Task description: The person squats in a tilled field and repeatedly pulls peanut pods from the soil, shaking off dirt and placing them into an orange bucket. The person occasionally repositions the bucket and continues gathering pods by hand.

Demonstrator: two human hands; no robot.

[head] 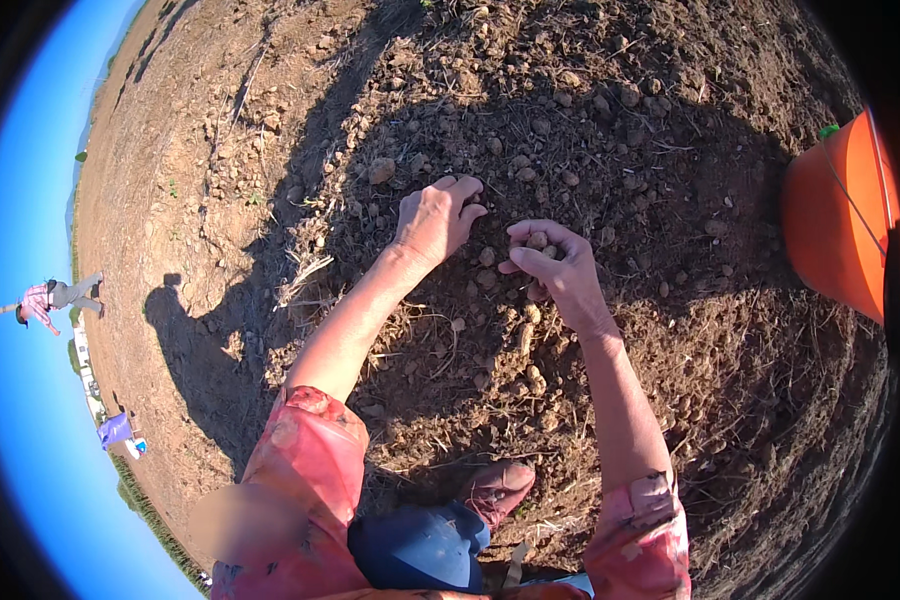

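My right hand (562, 262) is palm-up with curled fingers, cupping several small round brown lumps (537, 241). They look like small tubers or soil-covered nuts; the picture does not settle which. To its left, my left hand (433, 221) reaches down close to the soil with bent fingers. Something small and dark shows by its thumb and fingertips, but whether it is gripped is unclear. Loose brown soil (487, 330) lies under both hands, strewn with clods, dry straw and more round lumps (526, 174). Much of this patch is in my shadow.
An orange bucket (832, 217) with a wire handle stands at the far right. My shoe (501, 487) and bent knee (420, 547) are below the hands. Dry stalks (300, 277) lie left of my left arm. Far left, another person (60, 294) stands near a purple sack (115, 430).
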